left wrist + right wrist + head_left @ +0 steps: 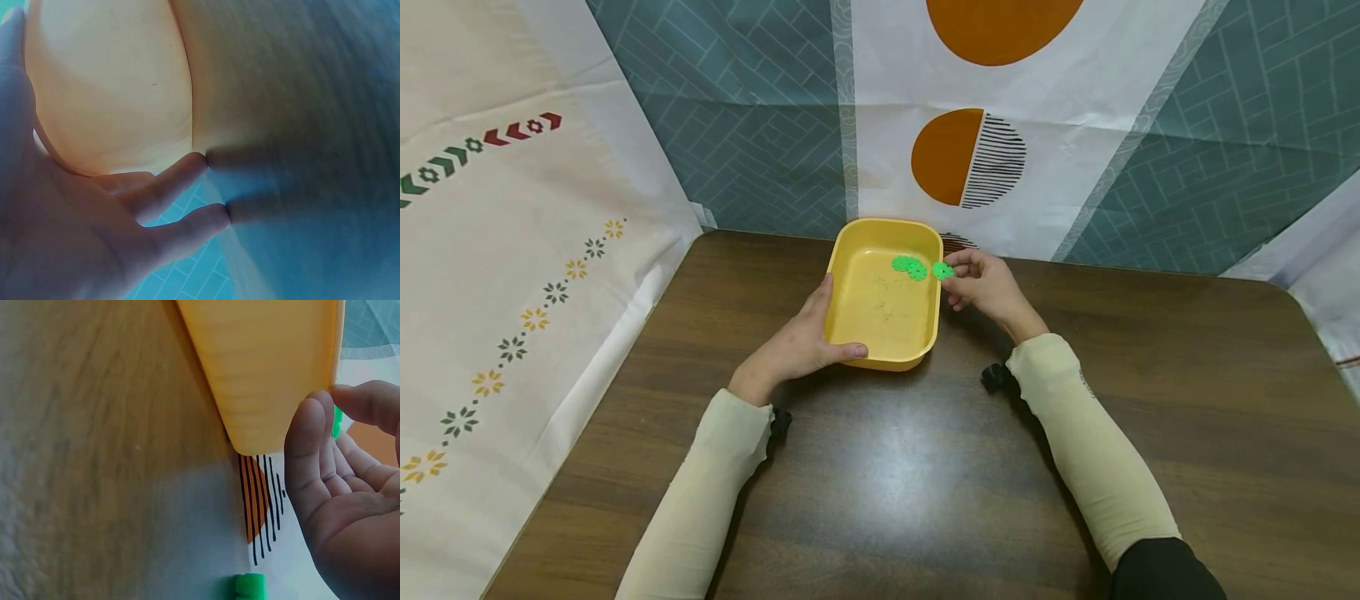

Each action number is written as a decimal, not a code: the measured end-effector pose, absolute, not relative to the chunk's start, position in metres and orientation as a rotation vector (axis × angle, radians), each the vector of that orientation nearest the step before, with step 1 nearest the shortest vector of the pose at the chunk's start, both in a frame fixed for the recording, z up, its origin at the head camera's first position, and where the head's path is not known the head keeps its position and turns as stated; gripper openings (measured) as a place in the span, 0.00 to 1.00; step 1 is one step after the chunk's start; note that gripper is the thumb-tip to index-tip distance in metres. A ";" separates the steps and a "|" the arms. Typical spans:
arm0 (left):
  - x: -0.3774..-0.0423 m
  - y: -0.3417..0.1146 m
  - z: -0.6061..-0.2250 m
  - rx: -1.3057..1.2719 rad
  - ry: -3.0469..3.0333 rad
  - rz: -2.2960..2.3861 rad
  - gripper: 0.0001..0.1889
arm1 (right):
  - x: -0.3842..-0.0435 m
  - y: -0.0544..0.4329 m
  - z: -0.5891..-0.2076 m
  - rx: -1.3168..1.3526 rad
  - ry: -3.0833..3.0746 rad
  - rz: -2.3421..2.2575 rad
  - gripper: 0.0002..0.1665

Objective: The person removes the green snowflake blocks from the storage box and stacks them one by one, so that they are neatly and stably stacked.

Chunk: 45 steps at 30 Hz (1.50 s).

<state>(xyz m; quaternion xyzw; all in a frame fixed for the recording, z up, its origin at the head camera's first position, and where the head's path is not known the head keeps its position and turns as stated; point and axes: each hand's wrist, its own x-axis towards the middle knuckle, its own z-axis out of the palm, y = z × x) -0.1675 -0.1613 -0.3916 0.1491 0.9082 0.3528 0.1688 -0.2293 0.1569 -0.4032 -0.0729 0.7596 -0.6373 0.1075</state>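
Observation:
A yellow plastic tub [883, 321] stands on the table, with a small cluster of flat green flower-shaped pieces [909, 267] in its far right part. My left hand [801, 337] holds the tub at its left side, thumb over the near rim. In the left wrist view two fingertips [215, 215] of that hand meet the tabletop beside the tub wall [119, 94]. At the right rim, my right hand [981, 287] pinches another green flower-shaped piece [943, 271] between thumb and fingers. In the right wrist view the fingers mostly hide this piece [337, 422].
The brown wooden table [895, 475] ends behind the tub at a hanging patterned cloth [895, 158]. A white cloth [550, 350] with printed flowers borders its left side. A green object [250, 587] shows at the bottom edge of the right wrist view.

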 end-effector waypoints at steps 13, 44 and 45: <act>-0.169 -0.160 -0.393 0.420 2.578 1.003 0.69 | -0.227 0.160 -0.400 -0.208 2.263 -1.830 0.21; -0.169 -0.160 -0.392 0.420 2.577 1.010 0.70 | -0.223 0.209 -0.398 -0.062 2.665 -1.539 0.14; -0.169 -0.161 -0.392 0.426 2.576 1.012 0.70 | -0.222 0.213 -0.398 -0.060 2.681 -1.514 0.14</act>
